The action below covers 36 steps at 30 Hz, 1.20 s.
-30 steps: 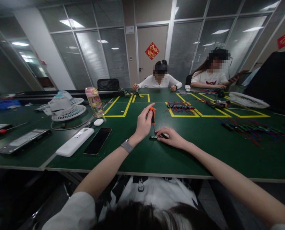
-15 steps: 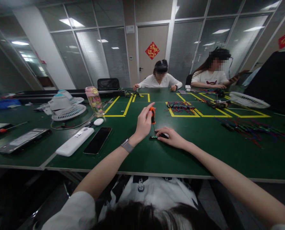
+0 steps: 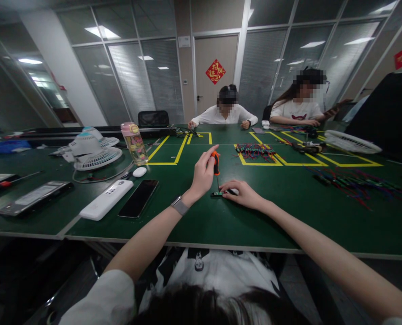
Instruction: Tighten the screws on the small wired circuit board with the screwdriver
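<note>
My left hand [image 3: 204, 171] is closed around the orange-and-black handle of a screwdriver [image 3: 215, 163], held upright. Its thin shaft points down at a small green circuit board [image 3: 216, 194] lying on the table; whether the tip sits in a screw is too small to tell. The fingers of my right hand [image 3: 243, 194] press on the board's right end and keep it against the tabletop. Part of the board is hidden under those fingers.
To the left lie a black phone [image 3: 138, 198], a white power bank [image 3: 106, 200], a hard drive [image 3: 34, 198] and a drink bottle [image 3: 135, 143]. Wired boards [image 3: 255, 151] sit inside yellow tape, with more wired boards [image 3: 356, 180] at right. Two people sit across the green table [image 3: 201, 230].
Both hands stay in nearly the same place, with the screwdriver still upright over the board. The whole view has shifted very slightly.
</note>
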Available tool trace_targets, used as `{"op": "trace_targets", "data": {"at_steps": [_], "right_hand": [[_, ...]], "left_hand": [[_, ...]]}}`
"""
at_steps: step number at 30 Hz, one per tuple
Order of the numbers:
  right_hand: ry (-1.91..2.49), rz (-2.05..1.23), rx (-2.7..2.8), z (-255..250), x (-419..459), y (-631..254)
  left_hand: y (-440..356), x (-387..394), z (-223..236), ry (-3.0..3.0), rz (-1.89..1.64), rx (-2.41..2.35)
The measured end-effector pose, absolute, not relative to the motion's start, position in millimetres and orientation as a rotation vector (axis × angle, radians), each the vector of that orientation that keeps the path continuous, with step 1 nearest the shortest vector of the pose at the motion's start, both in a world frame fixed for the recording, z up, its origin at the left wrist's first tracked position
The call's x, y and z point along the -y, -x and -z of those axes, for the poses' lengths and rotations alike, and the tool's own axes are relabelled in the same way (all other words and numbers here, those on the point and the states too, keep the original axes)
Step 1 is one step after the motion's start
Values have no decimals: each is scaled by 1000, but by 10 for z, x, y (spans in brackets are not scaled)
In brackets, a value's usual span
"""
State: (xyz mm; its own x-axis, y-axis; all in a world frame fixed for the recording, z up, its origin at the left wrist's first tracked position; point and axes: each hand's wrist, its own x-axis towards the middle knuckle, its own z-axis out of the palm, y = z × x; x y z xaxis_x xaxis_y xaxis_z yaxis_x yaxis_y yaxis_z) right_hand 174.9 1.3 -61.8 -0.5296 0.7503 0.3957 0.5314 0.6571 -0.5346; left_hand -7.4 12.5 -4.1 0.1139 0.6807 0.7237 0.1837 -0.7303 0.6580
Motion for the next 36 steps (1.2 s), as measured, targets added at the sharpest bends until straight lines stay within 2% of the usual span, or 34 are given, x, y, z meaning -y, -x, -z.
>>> {"op": "trace_targets", "data": {"at_steps": [36], "right_hand": [[973, -465, 2251, 653, -21, -1762]], "left_hand": [[66, -133, 48, -2013, -1657, -811]]}}
